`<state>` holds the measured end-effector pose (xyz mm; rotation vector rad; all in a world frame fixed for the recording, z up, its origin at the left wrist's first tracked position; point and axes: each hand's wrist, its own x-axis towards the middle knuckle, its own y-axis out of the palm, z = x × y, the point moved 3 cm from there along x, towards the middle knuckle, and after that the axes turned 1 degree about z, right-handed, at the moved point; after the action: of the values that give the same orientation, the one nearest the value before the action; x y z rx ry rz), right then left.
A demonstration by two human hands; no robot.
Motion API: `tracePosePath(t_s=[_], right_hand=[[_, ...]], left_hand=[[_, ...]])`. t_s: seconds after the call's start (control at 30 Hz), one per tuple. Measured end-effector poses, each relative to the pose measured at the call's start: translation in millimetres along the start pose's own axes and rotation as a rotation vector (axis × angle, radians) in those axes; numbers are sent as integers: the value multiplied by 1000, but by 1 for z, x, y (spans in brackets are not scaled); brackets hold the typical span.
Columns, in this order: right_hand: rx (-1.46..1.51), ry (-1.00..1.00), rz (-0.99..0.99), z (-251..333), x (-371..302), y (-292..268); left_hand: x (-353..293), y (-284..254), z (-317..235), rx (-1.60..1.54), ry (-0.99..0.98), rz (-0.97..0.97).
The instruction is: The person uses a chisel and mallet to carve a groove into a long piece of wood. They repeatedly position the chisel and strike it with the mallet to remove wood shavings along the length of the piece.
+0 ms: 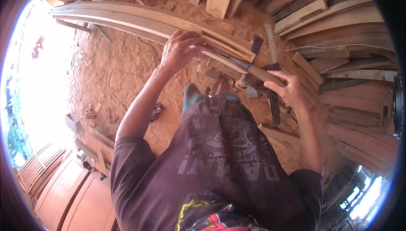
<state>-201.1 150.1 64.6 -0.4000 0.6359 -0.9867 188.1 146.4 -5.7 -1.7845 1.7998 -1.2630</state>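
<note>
A long chisel (257, 71) with a round wooden handle and a dark metal blade slants across the near end of a long pale wooden beam (127, 11). My right hand (289, 88) is closed round the handle, thumb and fingers on either side of it. Farther up, my left hand (181, 47) curls its fingers over the blade and touches the beam; the blade's tip is hidden under it. A narrow slot (230, 45) runs lengthwise in the beam's face, close to its end.
Planks and boards (334, 24) are stacked along the right side. Sawdust and wood scraps cover the ground (101, 68). Below the chisel handle a dark bar (274, 104) stands among offcuts. Panelled wooden pieces (63, 188) lie at the lower left. A thin cord (313, 47) crosses the right-hand stack.
</note>
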Motion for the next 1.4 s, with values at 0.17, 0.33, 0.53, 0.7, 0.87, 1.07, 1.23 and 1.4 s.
tracePosePath(t_s=[0.17,0.33,0.53,0.7,0.87,1.07,1.23,1.4], right_hand=[[73,-38,-21,-15,4,2],[-98,-67,-7,4,-1,-1],[58,-23,10,-28,3,8],[151,78,-22,-63,-17,48],[22,48,-57,-24,-34,7],[-105,165,-7,7,-68,-22],[-246,-24,-12,69,-66,-55],[-508,124,80,147,-45,-70]], left_hand=[[2,3,2,-28,-13,-24],[2,10,9,-67,10,-56],[13,6,0,-197,-148,-134],[28,-23,-11,-220,-194,-250],[14,-30,-9,-7,-258,-339],[0,40,-43,117,9,141],[14,15,16,249,50,122],[46,-36,70,268,-35,-105]])
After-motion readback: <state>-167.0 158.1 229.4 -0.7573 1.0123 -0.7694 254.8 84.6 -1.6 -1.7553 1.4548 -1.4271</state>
